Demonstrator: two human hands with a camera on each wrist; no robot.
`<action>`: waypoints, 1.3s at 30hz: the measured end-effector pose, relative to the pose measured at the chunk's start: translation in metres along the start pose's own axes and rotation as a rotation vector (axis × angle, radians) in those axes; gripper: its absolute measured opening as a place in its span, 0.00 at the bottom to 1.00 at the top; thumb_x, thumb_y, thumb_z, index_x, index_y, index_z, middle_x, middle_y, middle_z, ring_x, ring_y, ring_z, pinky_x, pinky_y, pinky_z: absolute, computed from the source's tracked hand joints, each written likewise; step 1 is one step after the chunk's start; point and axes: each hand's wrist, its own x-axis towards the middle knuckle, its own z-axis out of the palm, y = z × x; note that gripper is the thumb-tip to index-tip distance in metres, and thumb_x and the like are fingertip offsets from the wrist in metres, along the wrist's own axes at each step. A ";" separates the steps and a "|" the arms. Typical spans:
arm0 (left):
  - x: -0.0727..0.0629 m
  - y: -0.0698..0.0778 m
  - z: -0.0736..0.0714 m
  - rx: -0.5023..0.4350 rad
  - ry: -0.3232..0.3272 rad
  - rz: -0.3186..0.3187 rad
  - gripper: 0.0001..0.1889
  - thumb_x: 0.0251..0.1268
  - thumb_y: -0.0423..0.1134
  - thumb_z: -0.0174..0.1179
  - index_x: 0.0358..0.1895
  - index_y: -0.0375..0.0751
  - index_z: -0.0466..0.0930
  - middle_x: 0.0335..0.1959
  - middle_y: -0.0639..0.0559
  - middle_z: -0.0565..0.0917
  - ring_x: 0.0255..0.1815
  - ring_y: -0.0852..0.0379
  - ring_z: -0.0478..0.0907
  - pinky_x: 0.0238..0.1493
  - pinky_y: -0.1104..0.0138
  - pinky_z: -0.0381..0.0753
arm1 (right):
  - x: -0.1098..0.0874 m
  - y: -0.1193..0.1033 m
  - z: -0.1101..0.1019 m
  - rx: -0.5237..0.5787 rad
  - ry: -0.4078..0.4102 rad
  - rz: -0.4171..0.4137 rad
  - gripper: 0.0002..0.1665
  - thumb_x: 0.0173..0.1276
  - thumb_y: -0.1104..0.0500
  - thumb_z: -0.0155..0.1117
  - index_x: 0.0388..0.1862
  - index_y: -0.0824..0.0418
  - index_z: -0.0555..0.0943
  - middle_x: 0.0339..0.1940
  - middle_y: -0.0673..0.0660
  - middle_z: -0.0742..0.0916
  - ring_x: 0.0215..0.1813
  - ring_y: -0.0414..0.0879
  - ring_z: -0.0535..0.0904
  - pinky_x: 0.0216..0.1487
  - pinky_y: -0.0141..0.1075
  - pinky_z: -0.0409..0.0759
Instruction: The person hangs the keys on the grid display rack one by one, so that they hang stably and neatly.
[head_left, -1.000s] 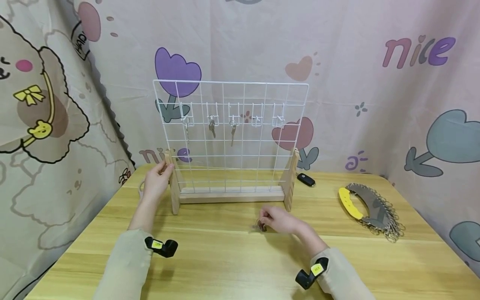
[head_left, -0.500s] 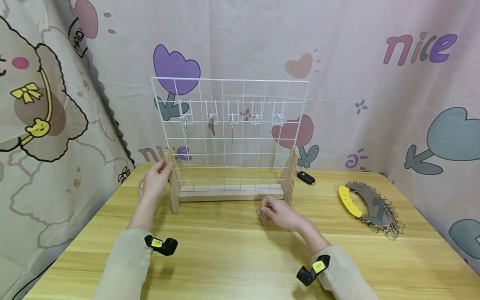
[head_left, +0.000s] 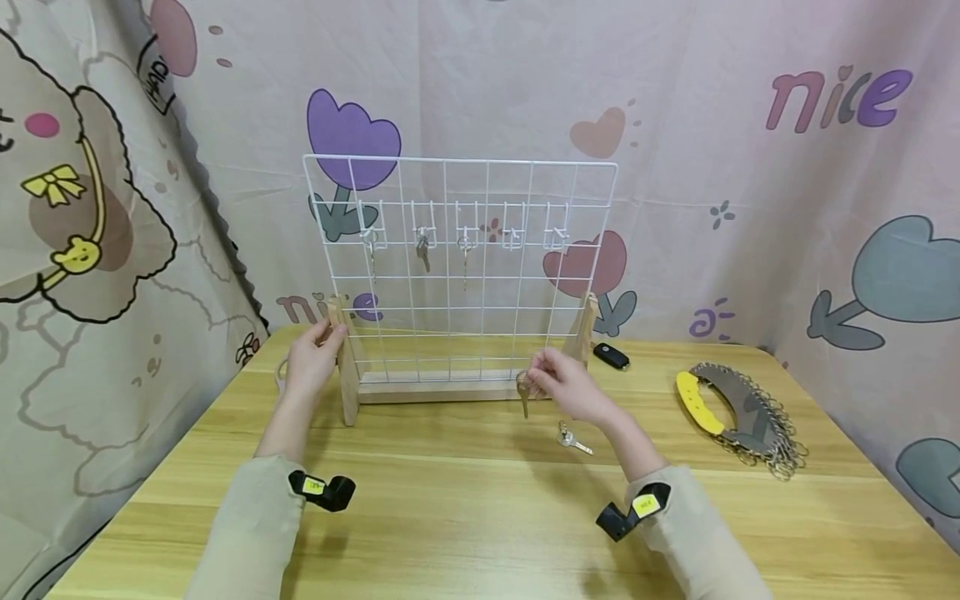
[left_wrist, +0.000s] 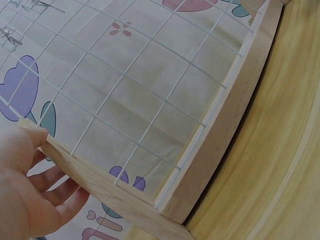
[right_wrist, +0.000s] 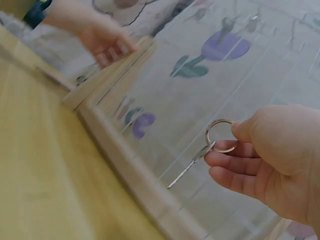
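My left hand grips the left wooden upright of a white wire grid rack, thumb in front and fingers behind. My right hand pinches a metal key ring between thumb and fingers, and a key dangles from it. In the head view this hand is raised before the rack's lower right part. Another key lies on the table below it. Keys hang on the three left hooks, among them a key on the second; the two right hooks carry nothing.
A black car key fob lies just right of the rack. Farther right is a yellow-handled tool with a grey curved plate, fringed with many metal rings. A patterned curtain hangs behind the wooden table.
My right hand has lifted the key by its ring off the table and moved up towards the rack. The other key on the table has come into sight. The left hand stays put.
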 end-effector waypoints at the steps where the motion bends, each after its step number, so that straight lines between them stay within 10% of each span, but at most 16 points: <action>1: 0.000 0.000 0.000 -0.001 0.000 0.001 0.33 0.72 0.51 0.44 0.71 0.35 0.50 0.69 0.35 0.59 0.68 0.42 0.57 0.65 0.55 0.62 | 0.003 -0.005 -0.004 0.008 0.020 -0.001 0.04 0.71 0.68 0.50 0.36 0.69 0.70 0.30 0.60 0.81 0.34 0.55 0.78 0.36 0.42 0.82; 17: 0.002 0.004 -0.001 -0.001 0.007 0.024 0.31 0.72 0.48 0.44 0.71 0.34 0.50 0.67 0.34 0.62 0.66 0.43 0.60 0.64 0.56 0.64 | 0.049 -0.090 -0.055 0.042 0.257 -0.064 0.05 0.72 0.66 0.49 0.37 0.69 0.69 0.31 0.64 0.81 0.29 0.49 0.77 0.30 0.31 0.80; 39: 0.000 -0.002 -0.001 0.006 -0.003 0.033 0.34 0.71 0.51 0.45 0.71 0.32 0.50 0.66 0.32 0.62 0.66 0.41 0.60 0.64 0.55 0.65 | 0.071 -0.114 -0.037 0.365 0.536 -0.167 0.05 0.67 0.72 0.53 0.41 0.72 0.69 0.29 0.57 0.80 0.26 0.40 0.80 0.34 0.33 0.83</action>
